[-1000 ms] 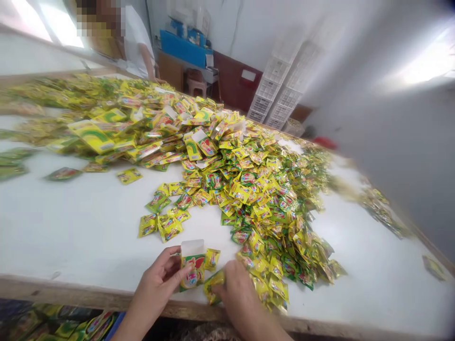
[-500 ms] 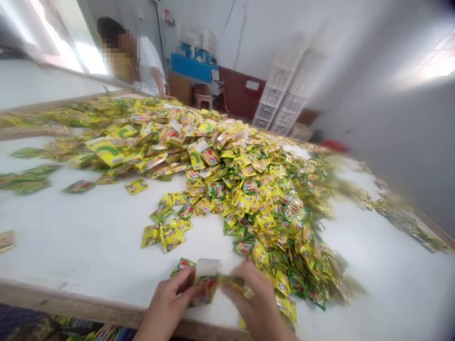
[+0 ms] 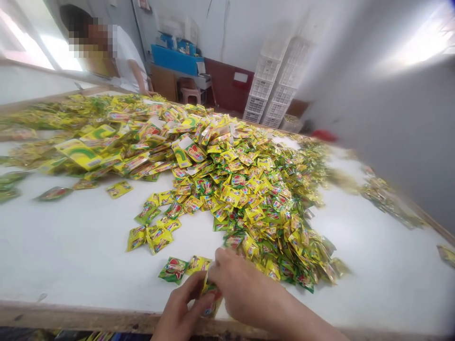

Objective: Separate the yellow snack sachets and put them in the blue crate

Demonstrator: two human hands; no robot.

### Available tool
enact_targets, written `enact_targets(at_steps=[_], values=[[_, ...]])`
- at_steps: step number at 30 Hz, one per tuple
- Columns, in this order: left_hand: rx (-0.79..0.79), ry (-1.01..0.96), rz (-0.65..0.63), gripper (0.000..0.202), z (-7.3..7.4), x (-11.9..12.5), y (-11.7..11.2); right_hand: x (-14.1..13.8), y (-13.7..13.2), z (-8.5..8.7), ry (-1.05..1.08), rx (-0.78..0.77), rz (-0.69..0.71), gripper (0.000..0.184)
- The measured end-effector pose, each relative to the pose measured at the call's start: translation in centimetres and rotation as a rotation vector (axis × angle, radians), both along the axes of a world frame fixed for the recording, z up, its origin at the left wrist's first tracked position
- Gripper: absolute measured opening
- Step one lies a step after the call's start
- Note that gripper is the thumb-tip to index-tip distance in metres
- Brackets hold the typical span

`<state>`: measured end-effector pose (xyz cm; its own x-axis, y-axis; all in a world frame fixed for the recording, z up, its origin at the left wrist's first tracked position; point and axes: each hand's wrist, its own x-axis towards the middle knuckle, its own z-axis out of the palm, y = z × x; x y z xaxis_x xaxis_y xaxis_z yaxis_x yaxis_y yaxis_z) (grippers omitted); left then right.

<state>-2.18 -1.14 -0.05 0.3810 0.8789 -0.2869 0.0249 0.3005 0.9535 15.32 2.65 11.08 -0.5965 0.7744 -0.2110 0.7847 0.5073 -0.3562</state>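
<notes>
Near the table's front edge, my left hand [image 3: 183,308] grips a small yellow-and-green cardboard box [image 3: 212,308] with red printing, thumb in front and fingers behind. My right hand [image 3: 234,279] has its fingers bent together over the box's top, at the pale flap. My own fingers hide most of the box's mouth, and whether a packet is under the right fingertips does not show. Just behind the box lie a green packet [image 3: 173,270] and a yellow packet [image 3: 198,264]. To the right of them spreads a large heap of small shiny packets [image 3: 254,199].
Filled-looking yellow boxes [image 3: 80,154] lie piled at the heap's far left side. Loose packets [image 3: 149,238] are scattered on the white table [image 3: 81,251]. Across the table sits a person [image 3: 130,61] in a white top. Stacked white crates [image 3: 263,87] stand by the wall.
My right hand has moved left from beside the box onto its top; the packet it held is out of sight. The box's raised flap is now mostly covered. The view has shifted right.
</notes>
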Motion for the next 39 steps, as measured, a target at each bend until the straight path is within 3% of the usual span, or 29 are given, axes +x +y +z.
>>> enact_targets(at_steps=[3,5,8,11,13,16,18,20,22,24,26,30,33,35,39], values=[[-0.093,-0.13,0.01,0.022,0.3,0.3,0.0,0.2,0.3,-0.3,0.1,-0.08,-0.143,0.033],[-0.105,-0.156,0.008,0.018,0.2,0.4,0.2,0.3,0.4,-1.6,0.152,-0.104,-0.239,0.023],[-0.09,-0.135,0.029,0.015,-0.1,0.4,0.3,0.3,0.0,-3.6,0.226,-0.056,-0.218,0.017],[-0.089,-0.129,0.044,0.018,-0.1,0.6,0.4,0.4,-1.1,-4.4,0.289,0.013,-0.243,0.013],[-0.087,-0.135,0.045,0.024,0.2,0.7,0.4,0.7,-1.9,-4.5,0.358,-0.006,-0.271,0.007],[-0.128,-0.072,0.091,0.031,1.0,0.7,0.3,1.4,-3.1,-5.6,0.589,-0.084,-0.409,0.017],[-0.174,-0.031,0.127,0.032,1.7,0.7,0.2,1.8,-4.0,-7.2,0.818,-0.206,-0.627,0.018],[-0.247,-0.067,0.124,0.031,2.3,0.7,-0.1,1.9,-4.9,-8.8,1.033,-0.46,-0.812,0.025],[-0.357,-0.139,0.081,0.024,2.8,0.9,-0.3,1.8,-5.7,-10.0,1.133,-0.71,-0.845,0.03],[-0.419,-0.175,0.058,0.018,3.0,1.0,-0.6,1.5,-6.1,-10.2,1.117,-0.746,-0.799,0.025],[-0.351,-0.138,0.111,0.018,2.6,0.9,-0.9,1.3,-5.9,-9.7,1.097,-0.65,-0.748,0.021],[0.001,0.13,0.257,0.023,1.0,0.0,-1.5,1.2,-4.9,-8.4,1.126,-0.558,-0.685,0.023],[0.263,0.248,0.216,0.023,-0.1,-0.6,-1.4,1.1,-4.6,-8.5,1.102,-0.509,-0.735,0.019],[0.351,0.276,0.213,0.02,-0.3,-0.7,-1.1,1.1,-4.6,-9.0,1.07,-0.449,-0.738,0.018],[0.559,0.288,0.164,0.021,-0.4,-0.8,-0.2,1.3,-4.7,-9.3,0.952,-0.208,-0.622,0.015]])
